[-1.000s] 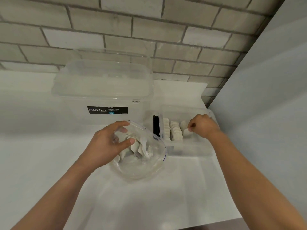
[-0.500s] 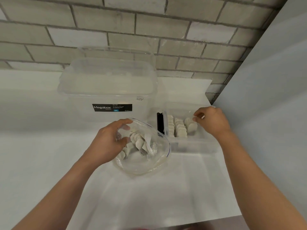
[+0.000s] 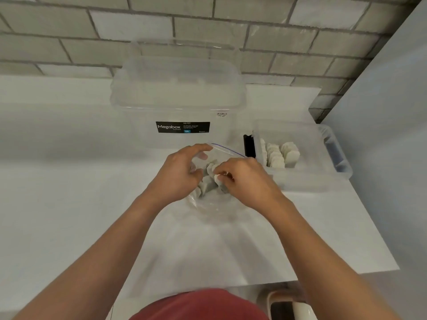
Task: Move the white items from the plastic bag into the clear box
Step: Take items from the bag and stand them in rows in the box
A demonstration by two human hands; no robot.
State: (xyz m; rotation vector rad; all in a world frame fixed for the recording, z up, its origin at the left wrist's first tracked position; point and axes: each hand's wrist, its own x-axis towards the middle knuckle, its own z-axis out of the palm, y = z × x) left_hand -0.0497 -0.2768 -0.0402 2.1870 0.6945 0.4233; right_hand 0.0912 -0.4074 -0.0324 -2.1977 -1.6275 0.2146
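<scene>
- Two hands meet at the plastic bag (image 3: 211, 207), which lies mid-counter (image 3: 69, 204).
- At the bag's open rim, the left hand (image 3: 178, 174) has its fingers curled round the plastic, gripping it.
- Reaching into the mouth, the right hand (image 3: 245, 181) pinches a white item (image 3: 216, 177) between its fingertips.
- By the counter's right edge, towards the back corner, sits the clear box (image 3: 335, 146) with white pieces (image 3: 280, 155) standing in rows inside.
- Behind the bag, a lidded Megabox tub (image 3: 178, 93) stands at the back edge.

Glossy clear plastic bag (image 3: 209, 204), clear plastic box (image 3: 307, 176), matt white table (image 3: 69, 204), rough brick wall (image 3: 277, 42).
</scene>
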